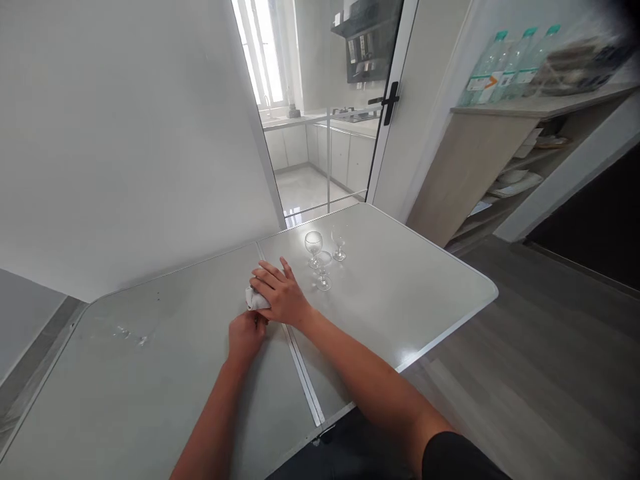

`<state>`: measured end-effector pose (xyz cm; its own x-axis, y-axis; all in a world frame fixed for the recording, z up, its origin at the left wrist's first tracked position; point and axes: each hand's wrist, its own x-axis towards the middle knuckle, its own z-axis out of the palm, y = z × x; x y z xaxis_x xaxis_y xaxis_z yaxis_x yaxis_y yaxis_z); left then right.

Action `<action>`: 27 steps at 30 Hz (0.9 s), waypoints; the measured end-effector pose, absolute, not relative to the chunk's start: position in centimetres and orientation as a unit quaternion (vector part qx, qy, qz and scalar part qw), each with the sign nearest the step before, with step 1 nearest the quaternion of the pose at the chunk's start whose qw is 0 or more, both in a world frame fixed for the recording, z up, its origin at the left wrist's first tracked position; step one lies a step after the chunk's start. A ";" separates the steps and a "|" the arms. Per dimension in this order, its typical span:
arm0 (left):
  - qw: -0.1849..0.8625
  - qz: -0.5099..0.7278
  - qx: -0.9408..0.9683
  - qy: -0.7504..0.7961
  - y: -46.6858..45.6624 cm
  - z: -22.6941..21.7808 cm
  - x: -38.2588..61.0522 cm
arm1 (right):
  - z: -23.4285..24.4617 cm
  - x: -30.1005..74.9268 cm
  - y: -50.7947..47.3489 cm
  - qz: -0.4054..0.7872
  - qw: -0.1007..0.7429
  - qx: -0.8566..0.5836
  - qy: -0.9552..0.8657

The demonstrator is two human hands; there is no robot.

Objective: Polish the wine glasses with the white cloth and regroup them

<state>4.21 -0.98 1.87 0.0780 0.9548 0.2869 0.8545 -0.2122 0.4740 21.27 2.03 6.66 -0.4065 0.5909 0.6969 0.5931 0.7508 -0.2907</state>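
Note:
My right hand [281,293] lies over a bunched white cloth [258,300], its fingers curved across the top and the thumb raised apart. Just below it, my left hand [246,335] is closed in a fist against the underside. What the left fingers hold is hidden, and anything inside the cloth cannot be seen. Right of my hands stand several clear stemmed glasses: a round-bowled glass [313,244], another behind it to the right [339,252], and a nearer one [324,280]. On the left part of the table are clear glass pieces or glassware [131,335], too faint to make out.
The pale table [400,287] has a metal-edged seam [303,370] running through it near my hands. A wall borders its far left side, and a glass door [320,160] stands behind. A wooden shelf unit [480,153] at right carries plastic bottles [517,67].

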 end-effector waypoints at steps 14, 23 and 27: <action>0.328 0.411 0.713 0.464 -2.4 3.1 4.4 | 8.0 23.5 2.7 0.709 0.442 -0.257 -0.486; 0.470 0.547 0.516 0.462 -1.2 1.6 5.8 | 4.1 17.8 1.2 0.651 0.510 -0.313 -0.467; 0.347 0.555 0.552 0.517 -0.8 1.5 5.4 | 2.8 17.5 1.3 0.507 0.521 -0.370 -0.579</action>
